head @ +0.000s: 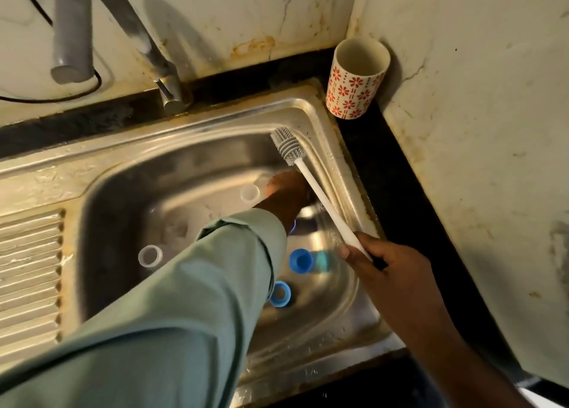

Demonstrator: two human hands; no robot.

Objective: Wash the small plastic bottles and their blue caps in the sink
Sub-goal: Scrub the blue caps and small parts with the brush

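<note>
Right hand (pixel 388 261) is pinching the smooth white handle of a ribbed grey bottle brush (pixel 284 145), angled toward 11 o'clock. Left hand (pixel 286 195) is reaching into the steel sink (pixel 191 139); its grip cannot be determined. Two round blue caps (pixel 300 260) are lying at 5 o'clock from it.

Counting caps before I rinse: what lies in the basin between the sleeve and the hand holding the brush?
Head view: two blue caps, one nearer the right hand, another beside the sleeve.

1. Grey curved faucet (pixel 167 78): upper left of frame, mounted behind the basin.
2. Patterned cup (pixel 354 90): red flowers on white, upright, upper right, in the wall corner on the black table (pixel 409 192).
3. Wall (pixel 477 130): pale, cracked, rust-stained.
4. Black cable (pixel 37 98): far left, against the wall.
</note>
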